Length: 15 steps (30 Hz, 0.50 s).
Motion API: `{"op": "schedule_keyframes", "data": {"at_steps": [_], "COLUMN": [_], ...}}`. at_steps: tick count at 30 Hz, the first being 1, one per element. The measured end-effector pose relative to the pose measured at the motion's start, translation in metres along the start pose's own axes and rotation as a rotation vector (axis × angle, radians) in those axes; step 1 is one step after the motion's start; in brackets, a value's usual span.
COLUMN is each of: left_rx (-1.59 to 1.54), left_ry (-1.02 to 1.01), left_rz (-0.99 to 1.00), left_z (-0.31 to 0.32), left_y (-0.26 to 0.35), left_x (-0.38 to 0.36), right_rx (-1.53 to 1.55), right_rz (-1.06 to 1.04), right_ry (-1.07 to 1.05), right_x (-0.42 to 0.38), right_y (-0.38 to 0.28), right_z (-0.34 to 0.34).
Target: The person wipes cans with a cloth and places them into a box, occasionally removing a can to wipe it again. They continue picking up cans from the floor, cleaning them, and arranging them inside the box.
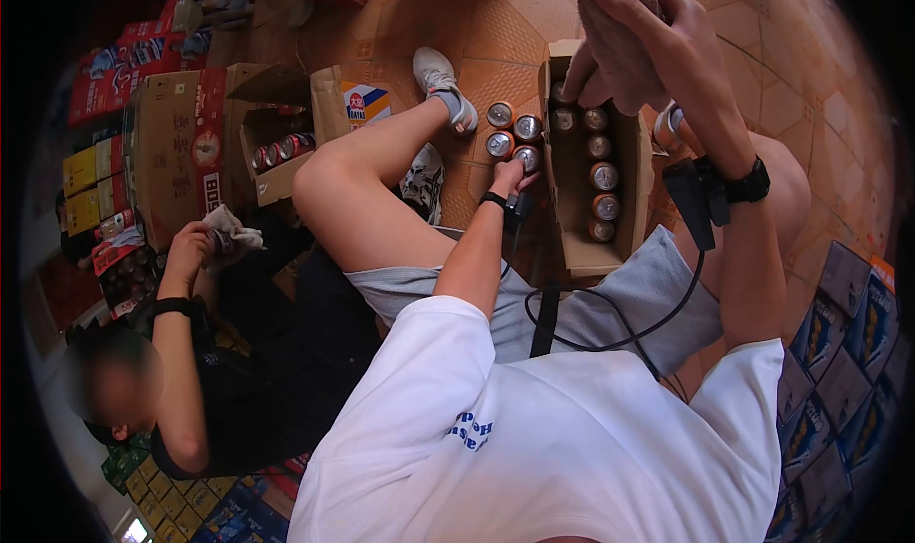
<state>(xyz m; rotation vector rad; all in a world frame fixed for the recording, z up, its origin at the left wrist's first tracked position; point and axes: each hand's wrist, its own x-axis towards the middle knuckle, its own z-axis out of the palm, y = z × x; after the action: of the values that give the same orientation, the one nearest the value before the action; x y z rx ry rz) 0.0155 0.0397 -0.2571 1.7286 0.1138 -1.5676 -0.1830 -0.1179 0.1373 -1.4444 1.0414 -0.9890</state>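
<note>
My left hand [516, 176] is closed on a can [526, 157], the nearest of a small cluster standing on the tiled floor. The other cans of that cluster [500, 115] stand beside it, tops up. Raised at the upper right, my right hand [672, 28] grips a greyish-pink cloth [620, 52], which hangs over the far end of an open cardboard box [576, 247]. Several upright cans [604, 176] stand in that box, mostly along its right side; the cloth hides part of its far end.
At the left a person in black [276, 343] holds a whitish cloth [229, 228]. Beyond my left knee, an open carton [276, 185] contains red cans. Stacked packs [829, 381] stand at the right. A black cable [620, 343] crosses my lap.
</note>
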Motion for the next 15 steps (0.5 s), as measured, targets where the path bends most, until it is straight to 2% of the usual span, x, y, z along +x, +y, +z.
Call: {"op": "schedule_keyframes", "data": {"at_steps": [13,15], "left_rx": [0.007,0.121], "left_ry": [-0.010,-0.119], "left_rz": [-0.057,-0.062], "left_z": [-0.003,-0.007], "left_y": [-0.001,0.002], "left_x": [0.016,0.014], "right_rx": [-0.051,-0.095], "right_rz": [-0.047,-0.057], "right_ry": [0.042,0.042], "right_x": [0.002,0.001], "right_y": [0.007,0.007], "right_z": [0.002,0.000]}}
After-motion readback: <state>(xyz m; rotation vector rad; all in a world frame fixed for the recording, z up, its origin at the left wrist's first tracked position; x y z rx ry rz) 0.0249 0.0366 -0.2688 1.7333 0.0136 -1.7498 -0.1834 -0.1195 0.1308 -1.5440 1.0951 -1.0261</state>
